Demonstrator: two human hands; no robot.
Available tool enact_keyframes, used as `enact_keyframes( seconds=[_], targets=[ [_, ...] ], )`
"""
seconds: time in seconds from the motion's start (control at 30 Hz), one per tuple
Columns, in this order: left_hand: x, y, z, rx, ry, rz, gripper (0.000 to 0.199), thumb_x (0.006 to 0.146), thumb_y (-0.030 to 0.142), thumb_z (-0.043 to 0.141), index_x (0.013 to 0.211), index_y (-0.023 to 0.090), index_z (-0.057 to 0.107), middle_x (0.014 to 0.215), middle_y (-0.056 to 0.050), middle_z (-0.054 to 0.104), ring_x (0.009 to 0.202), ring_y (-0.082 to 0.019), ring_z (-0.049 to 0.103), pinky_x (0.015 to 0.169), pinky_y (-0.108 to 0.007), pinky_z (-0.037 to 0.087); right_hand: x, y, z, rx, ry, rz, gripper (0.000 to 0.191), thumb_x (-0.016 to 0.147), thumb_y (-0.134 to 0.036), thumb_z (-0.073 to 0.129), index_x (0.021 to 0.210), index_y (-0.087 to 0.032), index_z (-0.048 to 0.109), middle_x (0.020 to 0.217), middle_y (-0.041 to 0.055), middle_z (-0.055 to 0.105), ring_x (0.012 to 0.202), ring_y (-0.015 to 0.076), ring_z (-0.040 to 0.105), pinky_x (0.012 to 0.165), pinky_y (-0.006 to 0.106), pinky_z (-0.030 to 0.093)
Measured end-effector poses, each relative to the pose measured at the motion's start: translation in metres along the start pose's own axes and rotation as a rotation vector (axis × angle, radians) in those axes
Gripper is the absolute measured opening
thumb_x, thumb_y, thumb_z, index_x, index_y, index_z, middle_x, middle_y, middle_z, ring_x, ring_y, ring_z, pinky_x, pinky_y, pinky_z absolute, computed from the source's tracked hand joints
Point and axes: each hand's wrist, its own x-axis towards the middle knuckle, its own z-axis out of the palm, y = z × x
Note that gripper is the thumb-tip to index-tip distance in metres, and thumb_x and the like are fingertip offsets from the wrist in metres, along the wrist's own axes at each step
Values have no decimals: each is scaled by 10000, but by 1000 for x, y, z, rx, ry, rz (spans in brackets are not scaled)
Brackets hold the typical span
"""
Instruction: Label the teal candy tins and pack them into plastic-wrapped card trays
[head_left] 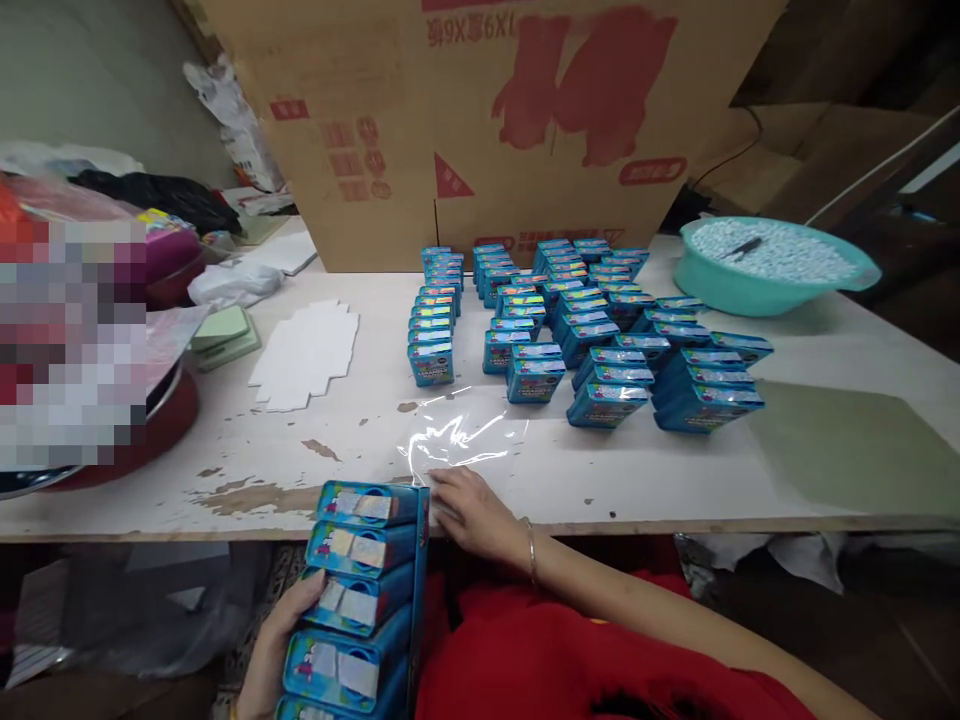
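Observation:
Several small blue boxes (349, 600) with pale strips on their ends sit in a row in a thin blue tray (421, 560) at the lower middle, over the table's front edge. My left hand (281, 630) is wrapped round the left side of this row, its thumb on one box. At the tray's upper right corner lies my right hand (472, 512), fingers bent against the edge; their tips are partly hidden. A clear plastic sheet (457, 440) rests on the table just beyond. Farther back, rows of similar blue boxes (532, 375) stand upright.
A big cardboard box (390, 130) stands behind the rows. On the right is a turquoise basin (720, 285) of small pale pieces beside a grey-green mat (862, 440). White card pieces (307, 350), green pads (225, 335) and a red basin (169, 430) are on the left.

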Motion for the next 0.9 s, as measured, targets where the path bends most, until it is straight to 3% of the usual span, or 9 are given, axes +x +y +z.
enact_keyframes(
  seconds=[0.13, 0.3, 0.5, 0.63, 0.83, 0.9],
  targets=[
    [-5, 0, 25, 89, -129, -32, 523, 561, 334, 764, 1055, 180, 684, 846, -67, 741, 828, -315, 692, 691, -391, 568, 7, 2, 3, 69, 76, 40, 219, 844, -46, 484, 947, -134, 656, 1160, 111, 642, 1061, 193, 535, 962, 347, 421],
    [-7, -6, 42, 201, -188, 14, 555, 595, 379, 760, 1098, 170, 652, 854, -84, 735, 706, -263, 695, 624, -343, 552, 16, 1, -10, 96, 143, 109, 230, 920, -101, 433, 944, -138, 660, 1016, 99, 678, 973, 173, 576, 897, 308, 441],
    [0, -3, 51, 228, -193, 67, 691, 489, 368, 798, 1128, 156, 639, 806, -88, 728, 677, -282, 685, 610, -351, 534, 23, -7, -30, 51, 159, -1, 219, 933, -161, 459, 1009, -157, 665, 1108, 84, 675, 1029, 190, 548, 924, 345, 434],
    [8, 0, 63, 240, -240, 73, 690, 533, 396, 774, 1160, 148, 630, 861, -106, 728, 724, -295, 685, 629, -361, 529, 29, -1, -45, 172, 178, -53, 235, 941, -184, 464, 1052, -189, 671, 1135, 62, 679, 1051, 167, 578, 949, 346, 436],
    [22, 7, 82, 292, -312, 80, 713, 434, 347, 824, 1099, 147, 661, 740, -82, 717, 696, -299, 676, 626, -361, 529, 37, 12, -66, 331, 148, -11, 245, 936, -287, 496, 1056, -189, 685, 1094, 61, 699, 1047, 166, 616, 944, 337, 466],
    [23, 12, 88, 318, -371, 106, 688, 481, 358, 815, 1117, 147, 656, 803, -89, 725, 768, -308, 680, 655, -354, 532, 36, 17, -71, 329, 131, 4, 256, 935, -298, 495, 1066, -184, 682, 1113, 68, 693, 1070, 170, 613, 959, 342, 463]
  ],
)
